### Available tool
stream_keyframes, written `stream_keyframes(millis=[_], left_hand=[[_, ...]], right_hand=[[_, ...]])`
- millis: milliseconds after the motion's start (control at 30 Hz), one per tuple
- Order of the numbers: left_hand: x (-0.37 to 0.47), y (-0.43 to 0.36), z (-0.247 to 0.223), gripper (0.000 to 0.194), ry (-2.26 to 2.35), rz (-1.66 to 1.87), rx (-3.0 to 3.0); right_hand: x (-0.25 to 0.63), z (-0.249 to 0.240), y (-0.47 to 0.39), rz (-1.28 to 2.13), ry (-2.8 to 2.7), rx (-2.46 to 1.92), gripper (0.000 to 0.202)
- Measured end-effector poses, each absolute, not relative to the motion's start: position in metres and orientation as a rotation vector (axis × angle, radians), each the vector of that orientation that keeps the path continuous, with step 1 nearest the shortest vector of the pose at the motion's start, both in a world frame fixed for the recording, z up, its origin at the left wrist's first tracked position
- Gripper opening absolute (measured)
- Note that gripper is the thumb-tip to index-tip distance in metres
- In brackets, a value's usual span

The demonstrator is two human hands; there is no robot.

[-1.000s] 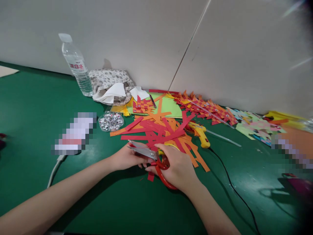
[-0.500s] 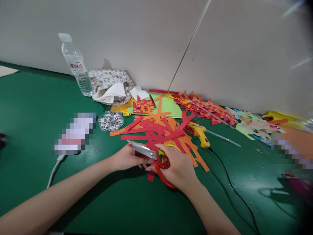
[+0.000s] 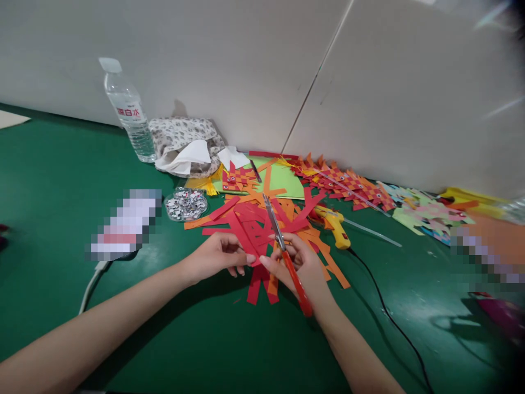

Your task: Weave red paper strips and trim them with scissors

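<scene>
Between finger and thumb, my left hand (image 3: 219, 256) pinches the near end of a red paper strip (image 3: 243, 234), which slants away over the pile. My right hand (image 3: 308, 269) has red-handled scissors (image 3: 293, 273) tucked in it, with the blades pointing away from me and looking nearly closed. The right thumb tip is beside the strip's end, close to the left thumb; whether it touches the paper I cannot tell. Under and beyond both hands lie loose red and orange paper strips (image 3: 324, 254), some crossing each other.
A yellow glue gun (image 3: 339, 232) with a black cord lies right of the pile. Woven red-orange paper fish (image 3: 348, 186) lie along the wall. On the left are a pack of googly eyes (image 3: 186, 204), a blurred phone (image 3: 126, 224), a water bottle (image 3: 130, 117) and a tissue pouch (image 3: 184, 134).
The scissors have swung from pointing left, across my left hand, to pointing away from me. A red strip now shows in my left fingers, and my hands have drawn slightly apart.
</scene>
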State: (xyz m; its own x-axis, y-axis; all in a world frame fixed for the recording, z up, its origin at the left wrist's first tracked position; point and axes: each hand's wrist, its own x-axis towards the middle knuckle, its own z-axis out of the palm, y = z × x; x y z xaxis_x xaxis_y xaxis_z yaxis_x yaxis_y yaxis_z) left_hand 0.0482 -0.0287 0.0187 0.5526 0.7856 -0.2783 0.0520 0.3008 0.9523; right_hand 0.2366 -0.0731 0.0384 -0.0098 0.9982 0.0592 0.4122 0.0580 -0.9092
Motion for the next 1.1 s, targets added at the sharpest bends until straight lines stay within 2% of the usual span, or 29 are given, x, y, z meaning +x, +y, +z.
stream_keyframes(millis=[167, 533, 800, 1100], left_hand=[[0.05, -0.03, 0.022, 0.025, 0.911, 0.605, 1.153], [0.058, -0.038, 0.022, 0.029, 0.952, 0.618, 1.098], [0.056, -0.038, 0.022, 0.024, 0.902, 0.6, 1.104], [0.046, -0.024, 0.022, 0.024, 0.945, 0.744, 1.007]], right_hand=[[0.233, 0.036, -0.074, 1.074, -1.448, -1.434, 0.047], [0.234, 0.036, -0.075, 1.041, -1.492, -1.454, 0.038], [0.234, 0.035, -0.075, 1.071, -1.477, -1.449, 0.038], [0.234, 0.036, -0.076, 1.136, -1.48, -1.434, 0.038]])
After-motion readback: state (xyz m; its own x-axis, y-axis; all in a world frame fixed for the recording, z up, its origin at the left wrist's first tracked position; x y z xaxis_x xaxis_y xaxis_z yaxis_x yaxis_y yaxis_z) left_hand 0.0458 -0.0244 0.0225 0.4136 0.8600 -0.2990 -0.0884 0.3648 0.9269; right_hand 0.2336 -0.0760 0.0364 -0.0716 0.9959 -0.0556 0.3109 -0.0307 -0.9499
